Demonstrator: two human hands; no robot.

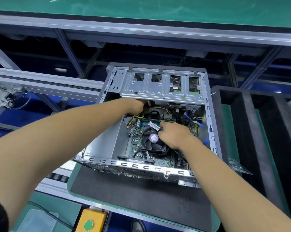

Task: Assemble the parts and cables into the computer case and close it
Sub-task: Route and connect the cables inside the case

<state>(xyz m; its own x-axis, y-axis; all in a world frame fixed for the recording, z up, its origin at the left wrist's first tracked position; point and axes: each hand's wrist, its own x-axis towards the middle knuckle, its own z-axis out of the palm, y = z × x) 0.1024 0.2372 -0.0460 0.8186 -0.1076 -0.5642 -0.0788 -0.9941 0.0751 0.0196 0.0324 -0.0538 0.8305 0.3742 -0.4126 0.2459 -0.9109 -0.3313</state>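
Computer case (98, 148) open — right hand (173, 134) fingers pinching cable (155, 126), left hand (135, 106) fingers hidden — grip untellable.

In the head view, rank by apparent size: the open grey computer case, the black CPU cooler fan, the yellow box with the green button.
1. Open grey metal computer case, largest.
2. Black CPU cooler fan and yellow box with green button: alike; box is nearer and cut off, so unranked.

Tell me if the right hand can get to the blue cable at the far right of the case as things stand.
Probably yes. The right hand pinches a cable bundle over the fan; the blue cable lies in the open case, right of it, uncovered. It would likely need to release the bundle first.
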